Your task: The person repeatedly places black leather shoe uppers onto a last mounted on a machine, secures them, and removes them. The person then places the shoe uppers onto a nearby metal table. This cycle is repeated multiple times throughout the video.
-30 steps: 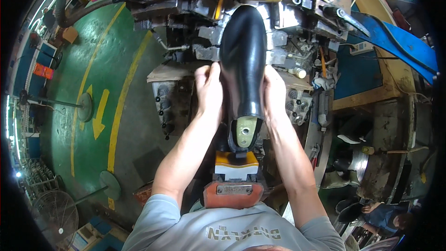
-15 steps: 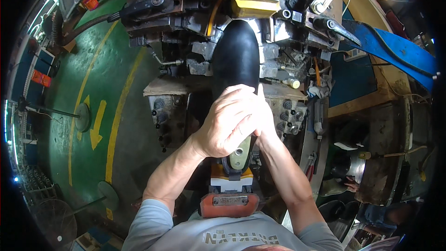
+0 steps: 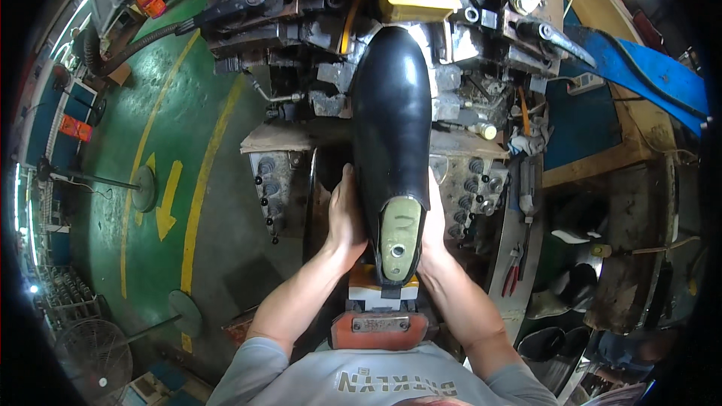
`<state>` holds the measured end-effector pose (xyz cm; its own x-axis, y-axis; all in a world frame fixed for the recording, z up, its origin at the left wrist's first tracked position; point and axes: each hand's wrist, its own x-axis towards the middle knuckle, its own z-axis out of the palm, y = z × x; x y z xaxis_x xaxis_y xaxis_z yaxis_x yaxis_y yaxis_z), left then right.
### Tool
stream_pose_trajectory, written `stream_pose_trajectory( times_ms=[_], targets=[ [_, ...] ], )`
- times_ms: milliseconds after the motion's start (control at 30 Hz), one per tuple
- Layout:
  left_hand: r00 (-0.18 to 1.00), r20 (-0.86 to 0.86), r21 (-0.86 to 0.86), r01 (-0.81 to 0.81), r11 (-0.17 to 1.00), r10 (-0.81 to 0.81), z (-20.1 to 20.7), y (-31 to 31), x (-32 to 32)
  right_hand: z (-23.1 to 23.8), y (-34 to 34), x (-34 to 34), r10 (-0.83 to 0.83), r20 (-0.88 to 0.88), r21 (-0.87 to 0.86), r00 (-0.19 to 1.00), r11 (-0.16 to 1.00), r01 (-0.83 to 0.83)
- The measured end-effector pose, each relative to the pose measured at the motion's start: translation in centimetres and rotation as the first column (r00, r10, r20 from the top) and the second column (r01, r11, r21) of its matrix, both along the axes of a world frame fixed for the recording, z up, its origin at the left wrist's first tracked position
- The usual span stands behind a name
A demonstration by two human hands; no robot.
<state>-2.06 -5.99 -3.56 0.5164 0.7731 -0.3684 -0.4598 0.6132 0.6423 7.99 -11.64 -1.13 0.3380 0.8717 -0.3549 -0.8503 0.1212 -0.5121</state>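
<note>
A glossy black shoe upper (image 3: 392, 113) is stretched over a shoe last, its toe pointing away from me into the machine. The last's green top (image 3: 402, 234), with a round hole in it, shows through the opening at the heel end. My left hand (image 3: 345, 218) lies along the upper's left side, fingers stretched forward and palm toward it. Against the opposite side rests my right hand (image 3: 434, 222), its fingers partly hidden by the upper. The two hands hold the upper between them near the heel. Behind the heel sits a yellow and white machine block (image 3: 376, 295).
Around the toe stand metal clamps and a yellow block (image 3: 420, 4). Knob panels (image 3: 267, 194) flank the upper on both sides. An orange pad (image 3: 380, 331) is close to my chest. Red-handled pliers (image 3: 514, 271) lie on the right ledge; a blue arm (image 3: 639, 79) reaches in at right.
My hands have come apart from their clasp over the top of the upper and moved down to its two sides. The green top of the last is now more exposed.
</note>
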Motion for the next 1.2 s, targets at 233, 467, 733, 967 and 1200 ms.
stream_pose_trajectory(
  times_ms=[233,467,733,967,1200],
  targets=[
    [0.981,0.194,0.020,0.025,0.999,-0.028,-1.7,-0.5,0.0,-1.3,-0.2,0.0,-0.022,0.010,0.030,1.000,0.999,0.022],
    [0.993,-0.028,0.073,-0.116,0.991,0.119,-5.6,0.1,-1.3,-3.4,-0.9,0.7,0.022,0.164,-0.024,0.986,1.000,-0.018],
    [0.236,-0.673,0.588,-0.405,0.700,0.701,-22.5,6.2,-17.2,-27.5,-12.8,14.0,-0.009,0.930,-0.320,0.367,0.469,0.823],
    [0.592,-0.764,-0.137,-0.537,0.832,0.256,-28.4,7.1,-19.2,-33.7,-13.6,15.3,0.106,0.401,-0.870,0.910,0.355,0.342],
    [0.396,-0.822,0.263,-0.374,0.890,0.409,-25.3,7.4,-20.3,-33.3,-15.1,15.7,0.055,0.503,-0.778,0.863,0.463,0.424]
  ],
)
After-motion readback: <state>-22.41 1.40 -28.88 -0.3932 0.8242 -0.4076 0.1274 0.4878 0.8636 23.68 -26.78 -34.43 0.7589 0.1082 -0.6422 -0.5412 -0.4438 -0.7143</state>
